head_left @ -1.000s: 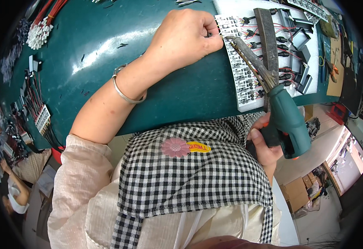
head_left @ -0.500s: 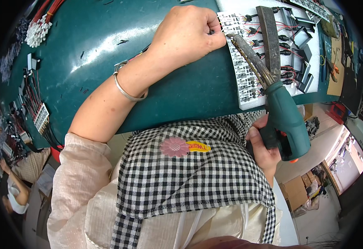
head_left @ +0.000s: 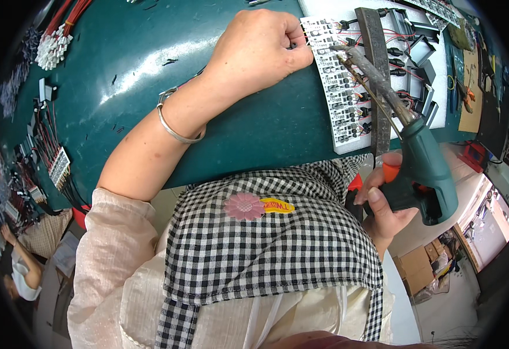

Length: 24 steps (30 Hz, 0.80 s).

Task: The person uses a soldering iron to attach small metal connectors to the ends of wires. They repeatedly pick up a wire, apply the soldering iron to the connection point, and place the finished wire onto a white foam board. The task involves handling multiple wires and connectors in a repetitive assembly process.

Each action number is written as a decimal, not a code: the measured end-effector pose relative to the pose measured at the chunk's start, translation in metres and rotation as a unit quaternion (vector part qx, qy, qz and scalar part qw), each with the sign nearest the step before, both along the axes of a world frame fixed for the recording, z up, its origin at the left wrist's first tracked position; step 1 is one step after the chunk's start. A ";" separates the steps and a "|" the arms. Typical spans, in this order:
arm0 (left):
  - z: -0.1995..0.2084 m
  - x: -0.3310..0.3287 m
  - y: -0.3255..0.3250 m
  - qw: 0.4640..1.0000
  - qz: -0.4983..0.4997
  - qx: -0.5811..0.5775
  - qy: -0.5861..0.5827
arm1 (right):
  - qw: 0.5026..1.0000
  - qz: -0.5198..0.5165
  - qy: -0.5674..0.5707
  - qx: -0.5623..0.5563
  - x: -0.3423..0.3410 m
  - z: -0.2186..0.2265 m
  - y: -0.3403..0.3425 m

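My right hand (head_left: 385,215) is wrapped round the grip of a green soldering gun (head_left: 426,166); an orange trigger shows by its fingers. The gun's long dark barrel points up and left, its tip over the white circuit board panel (head_left: 339,96). At the panel's upper left edge my left hand (head_left: 260,49) is closed in a pinch on thin wires, mostly hidden by the fingers. Their ends show beside the board's edge. A dark metal bar (head_left: 375,75) lies across the black and red leads on the panel's right side.
White foam (head_left: 437,110) lies under the panel, with black plastic housings (head_left: 422,52) on it. Red wires with white connectors (head_left: 53,46) lie at the far left of the green table (head_left: 254,128). Another wired board (head_left: 59,166) sits nearer. Another person (head_left: 24,270) is at the left.
The soldering gun has moved right with my right hand, and its tip has gone from the panel's edge to over the board. The orange trigger has come into sight. My left hand has barely shifted.
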<state>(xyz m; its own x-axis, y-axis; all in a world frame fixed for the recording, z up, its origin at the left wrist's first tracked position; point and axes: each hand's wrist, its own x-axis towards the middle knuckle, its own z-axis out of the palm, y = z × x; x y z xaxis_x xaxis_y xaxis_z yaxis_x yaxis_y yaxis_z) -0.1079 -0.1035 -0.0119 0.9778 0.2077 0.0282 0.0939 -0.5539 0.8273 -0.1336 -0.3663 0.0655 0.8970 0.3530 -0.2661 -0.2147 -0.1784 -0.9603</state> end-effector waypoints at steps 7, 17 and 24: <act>0.023 -0.003 0.008 0.992 -0.074 -0.078 0.074 | 0.999 -0.025 0.001 0.031 0.000 -0.001 -0.004; 0.023 -0.009 -0.004 0.998 -0.050 -0.030 0.041 | 0.998 -0.041 -0.014 0.052 0.002 -0.005 -0.019; 0.015 -0.012 0.005 0.977 -0.162 0.123 -0.059 | 0.998 -0.031 -0.005 0.053 0.003 -0.008 -0.025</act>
<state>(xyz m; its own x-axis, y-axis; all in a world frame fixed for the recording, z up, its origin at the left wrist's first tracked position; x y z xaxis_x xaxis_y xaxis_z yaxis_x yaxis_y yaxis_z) -0.1200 -0.0985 0.0031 0.9782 -0.1387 0.1544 -0.2065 -0.7225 0.6598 -0.1302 -0.3911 0.0572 0.9205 0.3219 -0.2215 -0.2132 -0.0612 -0.9751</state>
